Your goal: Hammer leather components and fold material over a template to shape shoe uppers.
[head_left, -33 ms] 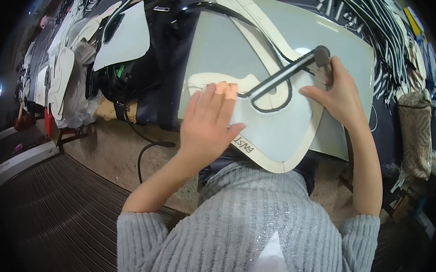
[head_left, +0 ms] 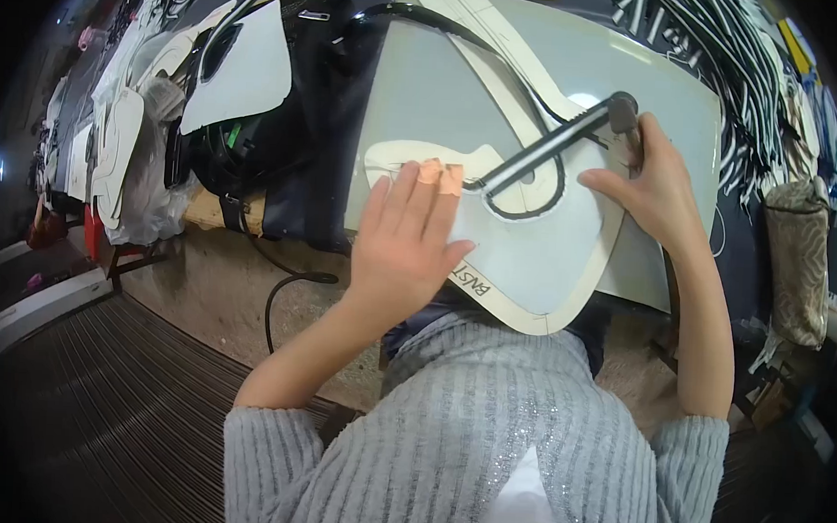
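Note:
A hammer-like tool (head_left: 557, 148) with a dark grey head and a long ribbed shaft slants across a white panel (head_left: 532, 253). My right hand (head_left: 659, 194) closes round its head end, thumb stretched toward the shaft; the far fingers are partly hidden. The shaft's lower end rests at the panel's curved cutout, which has a black strip (head_left: 520, 215) along its edge. My left hand (head_left: 405, 247) lies flat on the panel's left lobe, with orange tape on two fingertips. A cream, marked pattern piece (head_left: 538, 322) borders the panel and reaches to the far side.
A grey board (head_left: 673, 109) lies under the work. To the left sits a black bag (head_left: 299, 94) with a white shaped piece (head_left: 244, 77) on it. Bundled strips (head_left: 723, 50) lie at the far right, above a patterned roll (head_left: 802, 263). A black cord (head_left: 280, 283) hangs down at the left.
The panel and my left hand have shifted slightly to the right and nearer. My right hand and the tool's head have dropped a little toward me.

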Tool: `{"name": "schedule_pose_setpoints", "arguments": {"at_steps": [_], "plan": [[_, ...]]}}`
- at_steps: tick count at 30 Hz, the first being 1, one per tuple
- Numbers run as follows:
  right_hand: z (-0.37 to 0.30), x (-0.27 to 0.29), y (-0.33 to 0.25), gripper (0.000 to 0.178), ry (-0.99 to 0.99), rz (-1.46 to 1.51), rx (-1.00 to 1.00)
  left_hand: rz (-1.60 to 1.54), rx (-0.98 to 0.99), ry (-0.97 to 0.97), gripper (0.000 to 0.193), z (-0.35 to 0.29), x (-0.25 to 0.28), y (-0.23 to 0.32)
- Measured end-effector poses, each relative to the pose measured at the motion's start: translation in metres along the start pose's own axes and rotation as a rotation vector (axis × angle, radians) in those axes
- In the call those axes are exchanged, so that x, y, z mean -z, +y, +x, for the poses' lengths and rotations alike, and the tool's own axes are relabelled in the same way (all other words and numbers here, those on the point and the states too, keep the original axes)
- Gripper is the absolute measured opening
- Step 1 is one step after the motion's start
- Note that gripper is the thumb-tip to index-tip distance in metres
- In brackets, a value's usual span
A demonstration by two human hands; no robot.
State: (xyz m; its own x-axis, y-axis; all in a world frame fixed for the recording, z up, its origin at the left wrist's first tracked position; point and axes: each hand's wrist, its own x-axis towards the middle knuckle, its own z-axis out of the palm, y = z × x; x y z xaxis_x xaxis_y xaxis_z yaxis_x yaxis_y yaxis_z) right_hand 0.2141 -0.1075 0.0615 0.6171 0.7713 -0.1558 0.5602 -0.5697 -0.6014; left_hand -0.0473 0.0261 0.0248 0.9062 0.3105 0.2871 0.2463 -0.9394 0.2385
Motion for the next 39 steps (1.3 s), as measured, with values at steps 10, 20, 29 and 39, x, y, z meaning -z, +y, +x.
{"name": "schedule_pose_setpoints", "arguments": {"at_steps": [10, 20, 29, 39], "plan": [[0.004, 0.002, 0.001, 0.061, -0.018, -0.054, -0.014, -0.013, 0.056, -0.144, 0.068, 0.002, 0.008, 0.003], [0.004, -0.002, 0.021, 0.056, 0.102, -0.016, 0.201, -0.125, -0.358, -0.364, 0.066, 0.032, -0.006, 0.037], [-0.028, 0.017, -0.001, 0.030, -0.021, -0.315, 0.235, -0.093, -0.336, -0.375, 0.069, 0.031, -0.007, 0.041], [-0.032, 0.007, 0.000, 0.028, -0.082, -0.328, 0.246, -0.558, -0.129, -0.073, 0.073, 0.174, -0.034, -0.002]]}}
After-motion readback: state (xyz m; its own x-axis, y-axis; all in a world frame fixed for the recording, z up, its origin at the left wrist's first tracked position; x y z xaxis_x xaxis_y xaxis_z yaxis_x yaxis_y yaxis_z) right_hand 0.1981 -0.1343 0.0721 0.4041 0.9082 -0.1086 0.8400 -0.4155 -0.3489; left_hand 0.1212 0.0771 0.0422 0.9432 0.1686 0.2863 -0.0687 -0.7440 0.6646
